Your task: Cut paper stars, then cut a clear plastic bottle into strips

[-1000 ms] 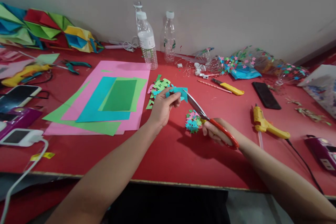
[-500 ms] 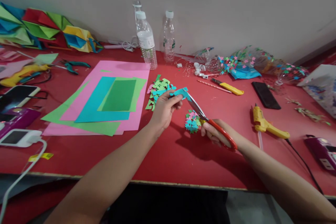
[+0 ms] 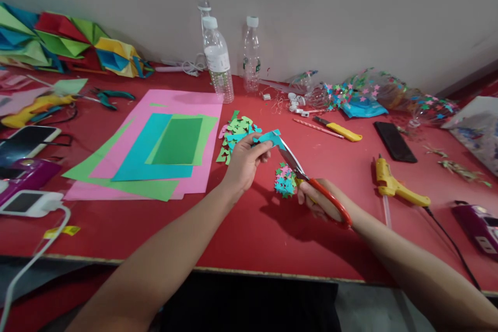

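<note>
Between thumb and fingers, my left hand (image 3: 249,160) pinches a small piece of blue paper (image 3: 271,138). My right hand (image 3: 317,199) is closed round the red handles of a pair of scissors (image 3: 330,198), whose blades point up and left and meet the paper's right edge. Just below the blades lies a little heap of pink, green and blue paper stars (image 3: 286,180) on the red table. Behind my left hand is a pile of green and blue paper scraps (image 3: 238,127), partly covered by it.
Stacked coloured paper sheets (image 3: 177,140) lie on the left. Plastic bottles (image 3: 218,59) stand by the wall. To the right are a utility knife (image 3: 342,130), a black phone (image 3: 395,141) and a yellow glue gun (image 3: 399,187) with its cord. Pliers (image 3: 111,97) lie at the back left.
The blue paper has tilted and turned in my left hand, with its shape against the blades altered. The scissors' handles have shifted slightly down and left.
</note>
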The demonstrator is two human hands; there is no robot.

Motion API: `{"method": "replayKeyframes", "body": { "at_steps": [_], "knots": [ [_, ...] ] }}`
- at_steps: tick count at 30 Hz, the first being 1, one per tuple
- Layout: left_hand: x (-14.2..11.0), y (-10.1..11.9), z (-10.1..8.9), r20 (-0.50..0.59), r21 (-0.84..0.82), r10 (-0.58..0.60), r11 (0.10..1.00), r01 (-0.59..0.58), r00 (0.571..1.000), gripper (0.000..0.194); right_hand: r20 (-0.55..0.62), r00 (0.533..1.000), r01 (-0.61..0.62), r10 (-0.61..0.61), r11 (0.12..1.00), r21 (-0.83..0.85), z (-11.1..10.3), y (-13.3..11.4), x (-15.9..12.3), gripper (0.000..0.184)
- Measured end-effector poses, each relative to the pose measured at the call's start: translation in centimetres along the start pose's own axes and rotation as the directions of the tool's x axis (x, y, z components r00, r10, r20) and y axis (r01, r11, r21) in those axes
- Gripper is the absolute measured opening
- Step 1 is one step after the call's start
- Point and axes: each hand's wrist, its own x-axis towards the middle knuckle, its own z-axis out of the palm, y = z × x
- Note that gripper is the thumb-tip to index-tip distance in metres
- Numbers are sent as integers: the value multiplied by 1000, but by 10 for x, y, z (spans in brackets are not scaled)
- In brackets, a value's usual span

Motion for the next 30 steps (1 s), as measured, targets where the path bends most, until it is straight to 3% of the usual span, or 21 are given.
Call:
{"method": "replayKeyframes", "body": {
  "at_steps": [10, 30],
  "knots": [
    [-3, -2, 4, -12, -38, -21, 999, 20, 1000, 12, -103, 992, -72, 72, 997, 8, 12, -13, -5, 55],
    [5, 5, -6, 50, -22, -39, 999, 40, 998, 18, -145, 985, -109, 99, 992, -64, 2, -17, -7, 52]
  ]
}}
